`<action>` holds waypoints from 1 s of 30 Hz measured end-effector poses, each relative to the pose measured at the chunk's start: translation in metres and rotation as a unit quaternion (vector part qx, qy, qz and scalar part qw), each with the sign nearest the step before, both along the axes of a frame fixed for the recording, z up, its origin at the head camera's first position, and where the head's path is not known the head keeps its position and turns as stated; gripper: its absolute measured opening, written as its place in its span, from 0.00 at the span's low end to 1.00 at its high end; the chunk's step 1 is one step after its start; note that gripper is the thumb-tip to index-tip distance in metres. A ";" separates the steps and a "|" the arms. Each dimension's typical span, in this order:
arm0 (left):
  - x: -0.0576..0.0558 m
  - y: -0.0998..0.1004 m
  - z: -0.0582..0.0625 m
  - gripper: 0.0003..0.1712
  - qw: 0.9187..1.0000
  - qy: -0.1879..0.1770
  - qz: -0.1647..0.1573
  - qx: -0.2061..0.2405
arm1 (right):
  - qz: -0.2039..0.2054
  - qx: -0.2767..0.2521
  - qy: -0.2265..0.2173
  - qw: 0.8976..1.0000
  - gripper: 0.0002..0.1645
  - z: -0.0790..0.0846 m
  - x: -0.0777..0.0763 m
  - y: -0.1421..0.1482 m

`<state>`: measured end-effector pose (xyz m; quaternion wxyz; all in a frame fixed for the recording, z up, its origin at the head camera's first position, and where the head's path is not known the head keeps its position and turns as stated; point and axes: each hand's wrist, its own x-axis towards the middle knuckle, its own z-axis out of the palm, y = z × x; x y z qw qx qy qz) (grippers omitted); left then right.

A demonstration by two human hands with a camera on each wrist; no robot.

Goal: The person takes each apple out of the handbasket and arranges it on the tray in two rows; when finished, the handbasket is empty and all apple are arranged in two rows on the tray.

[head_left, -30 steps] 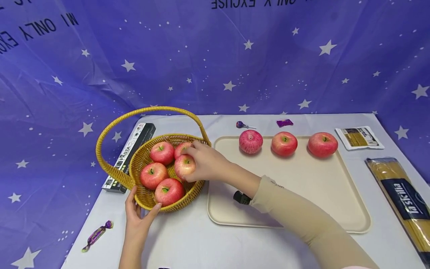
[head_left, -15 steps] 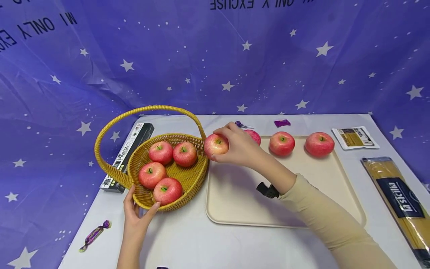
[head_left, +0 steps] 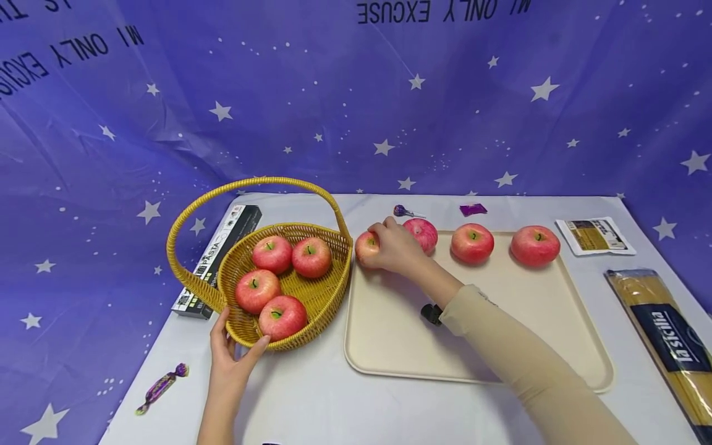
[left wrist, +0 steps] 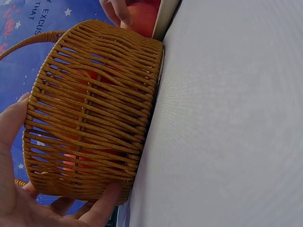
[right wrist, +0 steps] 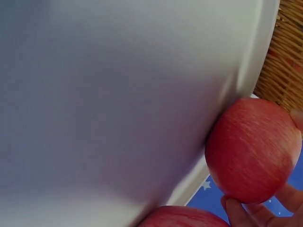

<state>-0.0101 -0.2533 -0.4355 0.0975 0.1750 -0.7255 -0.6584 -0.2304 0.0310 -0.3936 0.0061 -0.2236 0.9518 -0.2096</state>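
My right hand [head_left: 396,247] holds a red apple [right wrist: 253,151] at the back left corner of the beige tray [head_left: 478,364]; fingers wrap its far side and the tray's rim is right beside it. My left hand [head_left: 230,358] grips the near left rim of the yellow wicker basket [left wrist: 90,123], thumb and fingers on its wall. Several apples [head_left: 282,318] lie in the basket, grouped to the left. Along the tray's back edge sit a streaky pink apple [head_left: 421,235], a second apple [head_left: 472,243] and a third [head_left: 535,245].
A black pasta box [head_left: 222,253] lies behind the basket's left side. A lollipop [head_left: 406,211] and a purple candy [head_left: 473,209] lie behind the tray. To its right are a white packet [head_left: 595,236] and a spaghetti bag [head_left: 662,334]. A wrapped candy [head_left: 162,388] lies front left.
My right hand has lifted an apple out of the basket, carried it right and lowered it to the tray's back left corner. The left hand has stayed on the basket.
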 end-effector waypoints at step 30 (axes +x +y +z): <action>0.000 0.002 0.000 0.53 1.000 0.026 0.000 -0.003 | 0.194 -0.075 0.013 0.978 0.30 0.036 0.076 -0.048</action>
